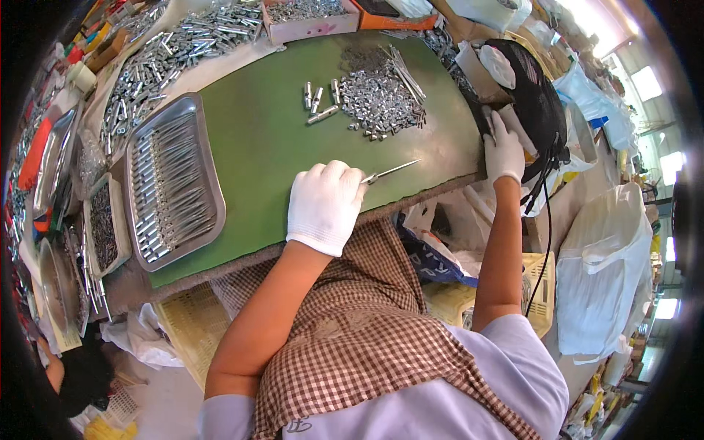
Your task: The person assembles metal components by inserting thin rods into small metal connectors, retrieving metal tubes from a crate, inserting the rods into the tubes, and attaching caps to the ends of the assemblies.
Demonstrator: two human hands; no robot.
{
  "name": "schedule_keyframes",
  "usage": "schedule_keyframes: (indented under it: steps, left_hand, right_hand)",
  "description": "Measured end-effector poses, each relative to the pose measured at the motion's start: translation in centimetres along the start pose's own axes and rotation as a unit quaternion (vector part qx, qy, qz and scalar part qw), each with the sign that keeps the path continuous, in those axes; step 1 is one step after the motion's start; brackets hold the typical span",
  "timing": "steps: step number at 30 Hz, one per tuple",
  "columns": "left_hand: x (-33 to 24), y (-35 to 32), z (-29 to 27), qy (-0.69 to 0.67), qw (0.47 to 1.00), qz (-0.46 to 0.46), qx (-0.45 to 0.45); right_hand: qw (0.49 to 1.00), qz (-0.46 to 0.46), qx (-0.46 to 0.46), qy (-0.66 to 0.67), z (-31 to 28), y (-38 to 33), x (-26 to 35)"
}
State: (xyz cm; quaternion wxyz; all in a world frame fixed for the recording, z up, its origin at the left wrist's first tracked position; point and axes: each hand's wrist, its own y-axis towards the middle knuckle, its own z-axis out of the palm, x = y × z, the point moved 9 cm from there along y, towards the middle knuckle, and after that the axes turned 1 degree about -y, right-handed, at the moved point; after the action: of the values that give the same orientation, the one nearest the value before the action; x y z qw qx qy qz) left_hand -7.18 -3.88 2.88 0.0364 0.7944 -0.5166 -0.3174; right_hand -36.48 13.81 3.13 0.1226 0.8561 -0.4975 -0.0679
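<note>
My left hand (323, 202), in a white glove, is closed around a thin pointed metal tool (396, 169), its shaft jutting right over the green work surface (257, 95). My gloved right hand (504, 150) reaches past the table's right edge, fingers stretched out beside a black mesh-covered object (524, 81); part of its fingers is hard to see. Beyond my left hand lies a pile of small silver metal pieces (378, 99). Several short metal cylinders (323, 114) lie left of that pile, and thin metal rods (405, 72) rest on its right side.
A steel tray (218, 198) on the left holds a row of similar pointed metal tools. Loose metal tubes (158, 62) cover the far left. A pink-white box (304, 28) of small parts stands at the back. A black cord (548, 235) hangs at the right.
</note>
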Motion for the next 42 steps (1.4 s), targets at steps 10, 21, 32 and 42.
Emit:
schedule_keyframes:
  steps: [10,21,32,42]
  left_hand:
    - [0.2,-0.1,-0.2,-0.002,1.000,0.007,0.004]
    - [-0.1,0.3,0.2,-0.003,1.000,0.004,-0.001]
    - [-2.3,1.1,0.3,0.053,0.996,0.068,-0.024]
    - [8.4,-0.2,-12.1,0.182,0.982,-0.047,-0.028]
  right_hand:
    - [0.942,-0.268,0.137,0.148,-4.7,-14.5,15.3]
    - [0.931,-0.148,-0.017,0.334,-5.0,-11.3,10.4]
    - [0.968,-0.164,-0.139,0.132,-4.5,-0.7,7.7]
    - [0.968,-0.148,0.080,0.185,3.4,7.4,13.5]
